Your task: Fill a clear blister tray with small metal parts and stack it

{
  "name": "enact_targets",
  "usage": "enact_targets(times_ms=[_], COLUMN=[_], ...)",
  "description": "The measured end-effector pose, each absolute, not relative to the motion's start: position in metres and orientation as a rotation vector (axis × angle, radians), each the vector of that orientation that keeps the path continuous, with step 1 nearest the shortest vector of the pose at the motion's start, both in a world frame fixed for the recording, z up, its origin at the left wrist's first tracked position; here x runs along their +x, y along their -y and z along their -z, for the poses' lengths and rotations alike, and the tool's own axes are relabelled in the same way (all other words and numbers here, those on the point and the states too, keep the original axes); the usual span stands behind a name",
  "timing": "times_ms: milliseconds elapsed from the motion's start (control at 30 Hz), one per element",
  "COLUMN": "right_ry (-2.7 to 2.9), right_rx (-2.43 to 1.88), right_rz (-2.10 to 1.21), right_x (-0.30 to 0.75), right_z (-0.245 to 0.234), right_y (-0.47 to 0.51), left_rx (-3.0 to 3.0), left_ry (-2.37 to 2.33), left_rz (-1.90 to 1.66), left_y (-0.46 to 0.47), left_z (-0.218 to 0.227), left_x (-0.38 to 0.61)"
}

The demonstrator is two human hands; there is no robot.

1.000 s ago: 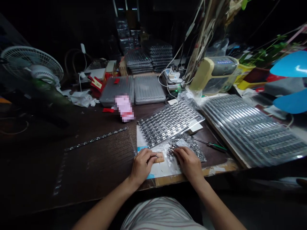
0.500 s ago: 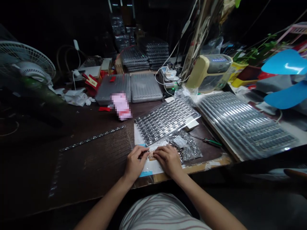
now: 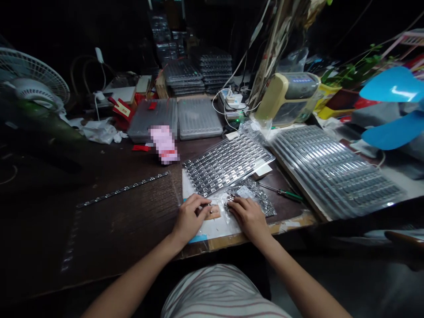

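Note:
My left hand point(image 3: 189, 219) rests on a white sheet with its fingertips pinching a tiny metal part point(image 3: 210, 211) beside a small tan pad point(image 3: 213, 213). My right hand point(image 3: 248, 217) lies a little to the right, its fingers at a clump of small metal parts point(image 3: 230, 203). These spill from a silver foil-like bag point(image 3: 255, 194). Whether my right fingers grip anything is hidden. Just beyond my hands lies a clear blister tray point(image 3: 228, 164) filled with rows of metal parts.
A green-handled screwdriver point(image 3: 290, 194) and a large stack of clear trays point(image 3: 334, 172) lie to the right. A metal strip point(image 3: 122, 190) lies on the dark table point(image 3: 115, 229) to the left. Grey cases, a pixelated pink object point(image 3: 164, 144), a fan and a beige machine stand beyond.
My right hand has moved right, away from the tan pad and onto the metal clump. My left hand stays at the pad. The whole view has shifted slightly left and up.

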State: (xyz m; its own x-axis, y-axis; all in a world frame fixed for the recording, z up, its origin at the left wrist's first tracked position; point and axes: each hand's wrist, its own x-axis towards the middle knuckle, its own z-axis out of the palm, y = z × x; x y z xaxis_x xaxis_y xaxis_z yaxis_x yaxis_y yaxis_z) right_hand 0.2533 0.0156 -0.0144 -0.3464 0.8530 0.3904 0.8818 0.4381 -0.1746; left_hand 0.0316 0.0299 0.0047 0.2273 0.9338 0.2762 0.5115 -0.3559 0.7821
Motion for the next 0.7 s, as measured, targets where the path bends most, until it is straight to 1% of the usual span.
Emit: enact_targets(times_ms=[133, 300, 500, 700], right_ry=[2.117, 2.037, 2.004, 2.001], right_rx=[-1.456, -1.424, -1.418, -1.389], right_rz=[0.039, -0.024, -0.12, -0.143], right_x=[0.25, 0.249, 0.25, 0.251], right_z=[0.023, 0.022, 0.02, 0.022], right_y=[-0.018, -0.018, -0.017, -0.018], left_rx=[2.121, 2.198, 2.22, 2.154], left_ry=[-1.229, -1.215, -1.208, -1.2], left_rz=[-0.966, -0.936, -0.911, -0.891], left_y=[-0.028, -0.026, -0.026, -0.028], left_z=[0.002, 0.01, 0.012, 0.01], left_x=[0.048, 0.051, 0.051, 0.051])
